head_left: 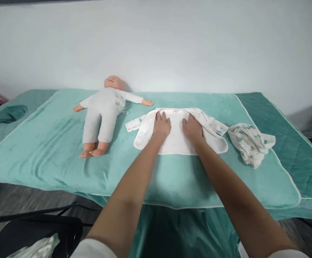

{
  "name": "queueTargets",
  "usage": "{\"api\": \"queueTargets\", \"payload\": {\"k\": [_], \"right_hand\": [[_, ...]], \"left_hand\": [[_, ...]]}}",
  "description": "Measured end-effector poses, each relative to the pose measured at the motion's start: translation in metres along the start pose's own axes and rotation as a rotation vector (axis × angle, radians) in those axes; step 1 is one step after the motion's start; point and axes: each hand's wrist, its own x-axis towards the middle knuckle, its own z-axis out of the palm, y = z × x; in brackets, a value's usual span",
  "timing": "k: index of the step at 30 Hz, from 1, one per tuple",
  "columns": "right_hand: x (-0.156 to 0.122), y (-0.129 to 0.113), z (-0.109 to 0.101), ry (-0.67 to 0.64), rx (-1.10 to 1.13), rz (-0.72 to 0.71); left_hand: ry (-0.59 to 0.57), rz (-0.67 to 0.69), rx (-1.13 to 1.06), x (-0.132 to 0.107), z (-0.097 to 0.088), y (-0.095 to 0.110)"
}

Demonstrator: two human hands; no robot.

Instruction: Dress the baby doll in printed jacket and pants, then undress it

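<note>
A white baby jacket (176, 141) with a small print lies spread on the bed, its front panels turned outward and its plain inside facing up. My left hand (161, 126) rests on the inside near the left panel, fingers apart. On the other side, my right hand (193, 128) presses by the right panel, thumb away from the fingers; some of its fingertips are hard to make out. To the left, a baby doll (102, 107) with a white cloth body lies on its back, one arm stretched toward the jacket.
A crumpled printed baby garment (250, 143) lies right of the jacket. Under everything is a teal sheet (51, 154) on a bed with a face hole (10, 114). A white wall (156, 46) stands behind. At lower left is a black chair (37, 233) with cloth (39, 249).
</note>
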Motion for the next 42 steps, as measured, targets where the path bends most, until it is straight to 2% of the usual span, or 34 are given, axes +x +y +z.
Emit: {"api": "queueTargets", "payload": {"k": [4,12,19,24,32,36,40,42], "right_hand": [[0.001,-0.002,0.0,-0.03,-0.01,0.0],[0.002,-0.005,0.003,-0.042,-0.092,-0.033],[-0.005,-0.006,0.005,-0.087,-0.11,-0.28],[-0.014,-0.001,0.004,-0.102,-0.124,-0.314],[-0.036,0.002,-0.001,-0.091,-0.151,-0.296],[-0.057,0.004,-0.005,-0.112,-0.142,-0.321],[-0.092,0.015,-0.011,-0.152,-0.07,-0.458],[-0.103,0.025,-0.016,-0.208,0.036,-0.546]], "left_hand": [[-0.044,-0.014,0.01,0.001,-0.001,0.001],[-0.031,-0.029,0.06,-0.009,0.0,0.005],[-0.019,-0.044,0.136,-0.034,-0.001,0.012],[-0.016,-0.069,0.138,-0.049,-0.005,0.015],[0.02,-0.043,0.125,-0.068,-0.004,0.011],[0.038,-0.05,0.115,-0.077,-0.004,0.009],[0.047,-0.039,0.123,-0.083,-0.005,0.008],[0.057,-0.034,0.128,-0.084,-0.005,0.008]]}}
